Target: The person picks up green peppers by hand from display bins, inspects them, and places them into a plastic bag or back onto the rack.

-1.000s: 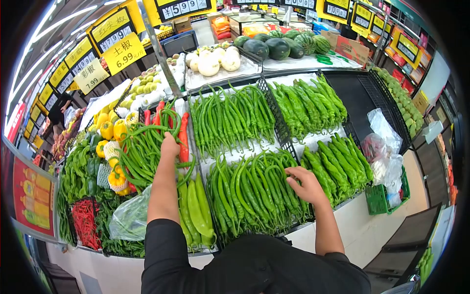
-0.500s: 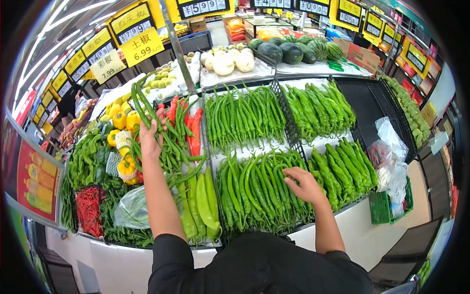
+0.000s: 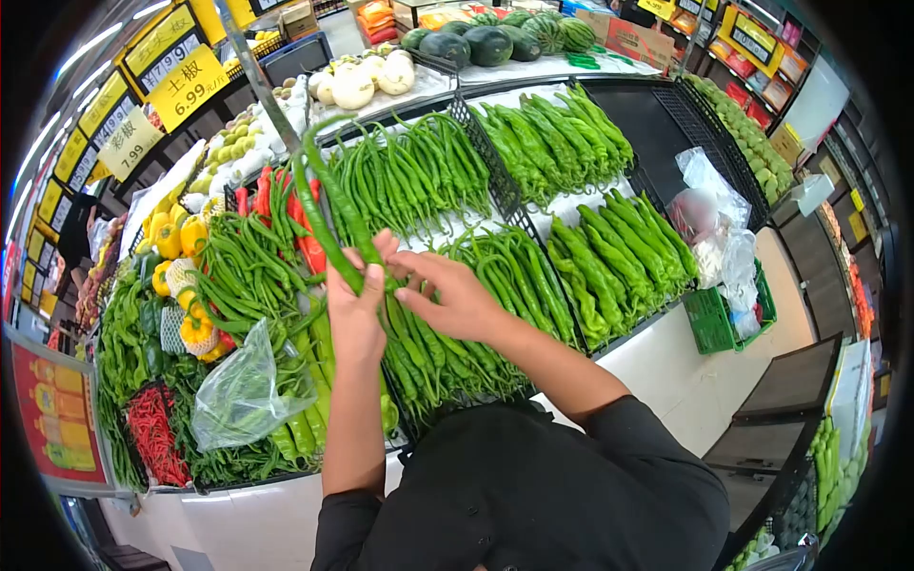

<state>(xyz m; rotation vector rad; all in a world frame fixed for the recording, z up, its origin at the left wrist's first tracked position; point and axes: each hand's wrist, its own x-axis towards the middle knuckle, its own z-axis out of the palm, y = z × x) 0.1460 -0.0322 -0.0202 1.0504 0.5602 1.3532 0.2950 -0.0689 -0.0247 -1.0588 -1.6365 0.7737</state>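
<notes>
left hand (image 3: pixel 358 306), near the middle of the frame, is partly closed, with long green peppers (image 3: pixel 320 224) held between its thumb and fingers; at least two of these are seen to be gripped, their curved lengths angled up and to the left, past the metal post (image 3: pixel 255 76); right hand (image 3: pixel 452 293) is brought in from the right, its fingers loosely bent and its fingertips set close beside the left hand, at the lower part of the held peppers; whether anything is pinched by it cannot be told.

beneath both hands, in the centre of the frame, a front bed of long peppers (image 3: pixel 452 357) is partly hidden by the forearms; behind it, higher in the frame, a rear bed of long peppers (image 3: pixel 419 171) is laid out in a row; to the right, broader green peppers (image 3: pixel 619 266) are lined up side by side, with a green crate (image 3: pixel 709 324) placed beyond them at the lower right.

left of the hands, a loose pile of green peppers (image 3: pixel 249 262) is heaped near red peppers (image 3: pixel 312 251) and yellow peppers (image 3: pixel 193 235); below that pile, toward the lower left, a clear plastic bag (image 3: pixel 243 390) is rested partly over pale green peppers (image 3: pixel 303 433); red chillies (image 3: pixel 157 438) are kept in a dark tray farther left.
</notes>
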